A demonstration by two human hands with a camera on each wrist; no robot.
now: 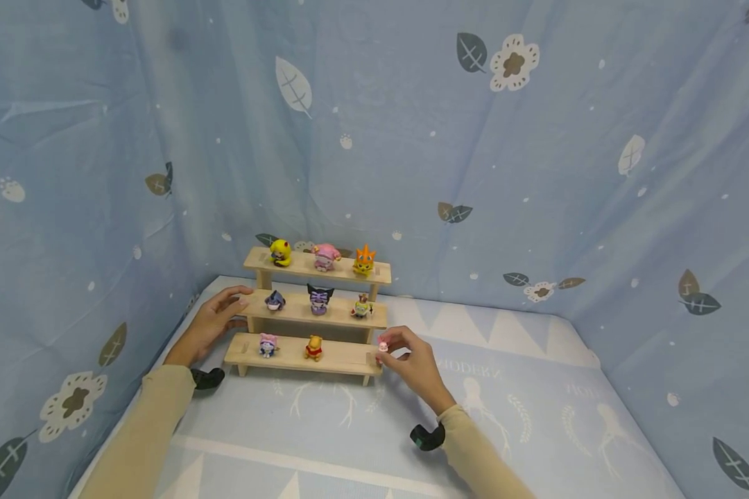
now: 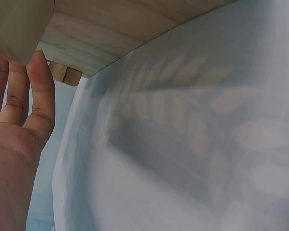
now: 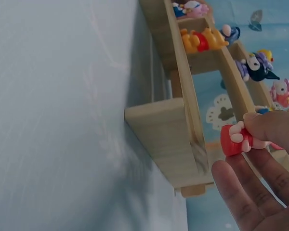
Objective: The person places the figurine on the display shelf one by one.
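A three-tier wooden display shelf [image 1: 343,355] stands on the patterned cloth, bearing several small cartoon figurines. My right hand [image 1: 415,360] pinches a small pink and red figurine [image 3: 238,138] between thumb and fingers, by the right end of the lowest tier. My left hand [image 1: 212,322] is at the shelf's left end, fingertips right at the middle tier's edge; wood partly hides them in the left wrist view. On the lowest tier stand a pink-hooded figurine [image 1: 268,345] and a yellow bear in a red shirt [image 1: 314,348].
The middle tier carries a blue-grey donkey figurine [image 1: 275,301], a purple and black figurine [image 1: 319,300] and a small yellow one [image 1: 361,306]. Three more stand on top, including a pink one [image 1: 326,257]. A blue printed curtain [image 1: 381,138] hangs behind and at both sides.
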